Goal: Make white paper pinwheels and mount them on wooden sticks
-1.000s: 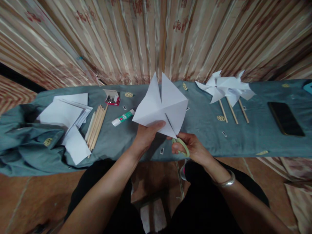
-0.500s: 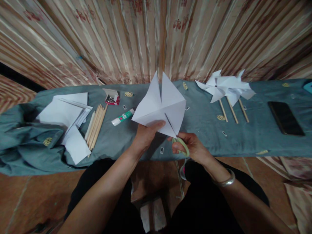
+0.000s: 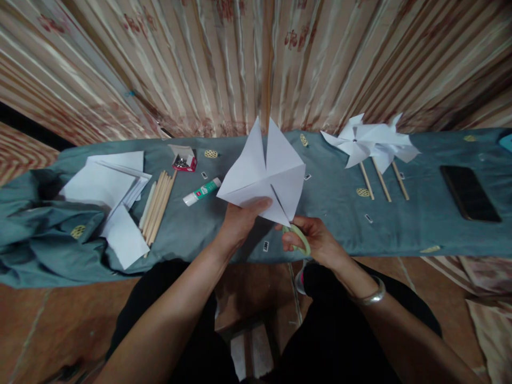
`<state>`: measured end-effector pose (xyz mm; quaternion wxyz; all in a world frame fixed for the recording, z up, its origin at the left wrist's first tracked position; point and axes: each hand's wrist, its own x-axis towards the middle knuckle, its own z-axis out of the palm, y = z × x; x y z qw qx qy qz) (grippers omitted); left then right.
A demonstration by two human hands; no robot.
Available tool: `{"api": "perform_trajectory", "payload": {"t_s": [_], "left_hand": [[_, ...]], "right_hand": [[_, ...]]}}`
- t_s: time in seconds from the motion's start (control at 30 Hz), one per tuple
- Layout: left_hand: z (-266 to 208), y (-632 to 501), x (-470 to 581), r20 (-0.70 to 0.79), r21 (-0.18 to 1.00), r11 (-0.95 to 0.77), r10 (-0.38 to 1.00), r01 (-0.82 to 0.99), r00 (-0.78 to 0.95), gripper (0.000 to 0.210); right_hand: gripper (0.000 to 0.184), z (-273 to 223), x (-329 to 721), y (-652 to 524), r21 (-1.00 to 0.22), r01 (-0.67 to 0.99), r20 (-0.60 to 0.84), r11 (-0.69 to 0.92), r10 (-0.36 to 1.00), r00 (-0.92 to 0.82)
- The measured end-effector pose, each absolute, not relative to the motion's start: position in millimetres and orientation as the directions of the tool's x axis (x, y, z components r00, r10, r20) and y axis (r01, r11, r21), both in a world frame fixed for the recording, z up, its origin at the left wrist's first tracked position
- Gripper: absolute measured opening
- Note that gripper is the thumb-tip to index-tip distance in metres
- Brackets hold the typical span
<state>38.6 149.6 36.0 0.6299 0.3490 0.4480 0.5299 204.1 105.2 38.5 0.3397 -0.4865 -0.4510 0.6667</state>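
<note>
Wrinkly blue-green cloth (image 3: 332, 213) lies below. Above it, the left hand (image 3: 240, 223) pinches slit white paper (image 3: 260, 184); the right hand (image 3: 312, 237) grips pale-green scissors (image 3: 306, 242). Snipping too far could split the paper's middle.

Paper (image 3: 286, 160) partly hides left hand (image 3: 242, 220); blue object (image 3: 507, 142) cropped.

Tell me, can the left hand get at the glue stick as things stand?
Probably not without letting go first: the left hand is gripping the cut white paper. The way itself looks free, though; the glue stick lies on the cloth just to that hand's left, with nothing seen on top.
</note>
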Motion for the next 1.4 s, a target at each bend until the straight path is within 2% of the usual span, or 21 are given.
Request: {"api": "perform_trajectory", "payload": {"t_s": [0.1,0.33,0.6,0.83,1.07,1.13,1.23,1.3,1.4], "left_hand": [[36.1,149.4,39.0,-0.194,0.916,0.195,0.980,-0.351,0.038,0.034],[35.3,149.4,39.1,-0.196,0.912,0.193,0.980,-0.362,0.028,0.051],[36.4,148.3,39.8,-0.200,0.920,0.193,0.980,-0.342,0.017,0.051],[39.4,156.7,32.1,-0.188,0.914,0.164,0.982,-0.370,-0.029,0.042],[49.5,170.5,10.8,-0.132,0.920,0.085,0.986,-0.382,-0.100,0.048],[50.1,170.7,7.3,-0.148,0.920,0.106,0.985,-0.376,-0.086,0.048],[46.8,166.2,7.8,-0.198,0.921,0.184,0.980,-0.342,-0.009,0.043],[42.6,160.7,11.1,-0.234,0.921,0.245,0.969,-0.303,0.072,0.034],[38.2,151.5,17.5,-0.269,0.915,0.311,0.945,-0.256,0.185,0.027]], "right_hand": [[0.043,38.9,203.3,105.3,-0.929,-0.026,-0.347,-0.370,0.891,-0.293],[0.041,41.6,202.4,105.9,-0.918,-0.031,-0.369,-0.394,0.883,-0.289],[0.043,35.6,203.0,105.8,-0.912,-0.035,-0.378,-0.408,0.873,-0.307],[0.052,37.5,209.9,101.1,-0.923,0.066,-0.369,-0.378,0.826,-0.426],[0.044,50.7,248.8,102.8,-0.879,0.185,-0.469,-0.440,0.719,-0.513],[0.043,50.1,262.3,107.6,-0.902,0.167,-0.430,-0.398,0.802,-0.414],[0.043,45.4,275.5,118.6,-0.964,0.082,-0.262,-0.253,0.958,-0.120],[0.043,42.0,278.3,126.4,-0.986,0.050,-0.157,-0.160,0.986,0.063],[0.043,39.5,275.0,135.1,-0.994,0.026,-0.106,-0.110,0.988,0.115]]}}
